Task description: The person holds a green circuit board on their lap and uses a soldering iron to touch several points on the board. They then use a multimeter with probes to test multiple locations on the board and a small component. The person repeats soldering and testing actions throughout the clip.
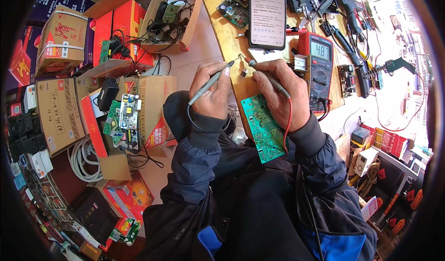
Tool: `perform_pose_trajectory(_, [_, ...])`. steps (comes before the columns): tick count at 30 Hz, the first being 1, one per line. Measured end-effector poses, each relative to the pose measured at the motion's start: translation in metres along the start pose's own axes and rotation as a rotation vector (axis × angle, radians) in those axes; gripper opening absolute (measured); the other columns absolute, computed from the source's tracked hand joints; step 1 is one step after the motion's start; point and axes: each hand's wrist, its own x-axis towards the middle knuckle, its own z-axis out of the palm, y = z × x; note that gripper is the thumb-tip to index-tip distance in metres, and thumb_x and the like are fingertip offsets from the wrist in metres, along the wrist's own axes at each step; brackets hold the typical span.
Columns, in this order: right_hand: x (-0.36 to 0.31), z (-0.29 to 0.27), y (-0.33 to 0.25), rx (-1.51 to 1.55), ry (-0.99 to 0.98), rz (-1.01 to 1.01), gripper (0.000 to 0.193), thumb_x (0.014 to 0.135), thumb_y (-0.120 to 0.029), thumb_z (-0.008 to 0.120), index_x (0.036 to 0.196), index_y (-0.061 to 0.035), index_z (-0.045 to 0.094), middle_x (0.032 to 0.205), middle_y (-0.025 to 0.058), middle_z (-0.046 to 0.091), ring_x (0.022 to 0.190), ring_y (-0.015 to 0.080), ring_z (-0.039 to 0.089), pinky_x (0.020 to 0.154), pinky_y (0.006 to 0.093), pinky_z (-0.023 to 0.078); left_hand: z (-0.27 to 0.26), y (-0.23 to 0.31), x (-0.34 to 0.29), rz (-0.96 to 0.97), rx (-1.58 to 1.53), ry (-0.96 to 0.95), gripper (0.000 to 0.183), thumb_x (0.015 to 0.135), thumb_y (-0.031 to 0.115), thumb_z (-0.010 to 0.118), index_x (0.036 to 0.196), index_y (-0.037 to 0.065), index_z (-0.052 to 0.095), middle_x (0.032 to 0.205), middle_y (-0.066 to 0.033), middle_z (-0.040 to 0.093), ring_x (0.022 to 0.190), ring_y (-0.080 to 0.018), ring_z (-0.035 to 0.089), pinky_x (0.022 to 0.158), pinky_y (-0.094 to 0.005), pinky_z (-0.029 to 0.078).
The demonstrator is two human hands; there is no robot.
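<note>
My left hand (212, 96) is closed around a grey test probe (203, 88) with a black lead. A second grey test probe (278, 85), with a red lead, is gripped in my right hand (289, 94). Both probe tips point toward each other over the wooden bench edge, at a small thin part (241, 57); whether they touch it is too small to tell. A tiny dark component (244, 73) lies just below. Under my right hand a green circuit board (263, 131) overhangs the bench. The red multimeter (320, 66) beside that hand has its display lit.
A phone (267, 15) with a lit screen stands beyond my hands, next to another circuit board (234, 9). Pliers (320, 3) and a soldering iron stand (375, 71) are at the right. Open cardboard boxes (185, 34) with boards and cables crowd the left.
</note>
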Motion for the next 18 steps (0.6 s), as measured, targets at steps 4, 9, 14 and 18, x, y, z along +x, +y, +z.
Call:
perform_pose_trajectory(4, [-0.001,0.001,-0.002,0.043,0.046,-0.048,0.019,0.1,-0.008,0.076,0.116,0.0002,0.072,0.095,0.0179,0.073,0.084,0.0312,0.073,0.076,0.0388,0.059,-0.002,0.004,-0.001,-0.009,0.029,0.006,0.017,0.106,0.005,0.069,0.119,-0.005,0.068,0.116,-0.0108,0.071,0.1,-0.0139,0.069,0.092,-0.0298,0.058])
perform_pose_trajectory(9, [-0.005,-0.005,-0.006,0.011,0.015,0.004,0.018,0.099,-0.008,0.076,0.115,0.0002,0.073,0.095,0.0171,0.073,0.085,0.0302,0.073,0.076,0.0387,0.059,-0.003,0.002,0.001,-0.032,-0.04,0.023,0.018,0.106,0.006,0.071,0.119,-0.005,0.068,0.116,-0.0105,0.071,0.1,-0.0136,0.069,0.091,-0.03,0.058])
perform_pose_trajectory(14, [-0.003,-0.004,-0.003,-0.039,0.015,-0.036,0.018,0.098,-0.007,0.076,0.115,0.0001,0.073,0.095,0.0179,0.073,0.085,0.0323,0.072,0.076,0.0401,0.058,-0.001,-0.005,0.0,-0.026,-0.041,0.015,0.018,0.105,0.006,0.071,0.12,-0.004,0.068,0.115,-0.0097,0.071,0.101,-0.013,0.068,0.092,-0.0291,0.057])
perform_pose_trajectory(18, [0.002,-0.002,0.0,-0.034,0.007,-0.086,0.019,0.099,-0.007,0.076,0.116,-0.0001,0.073,0.096,0.0189,0.073,0.086,0.0342,0.073,0.077,0.0407,0.059,-0.001,-0.008,0.002,0.019,0.024,0.003,0.018,0.105,0.005,0.071,0.12,-0.004,0.068,0.116,-0.0092,0.071,0.101,-0.0122,0.067,0.093,-0.0284,0.055])
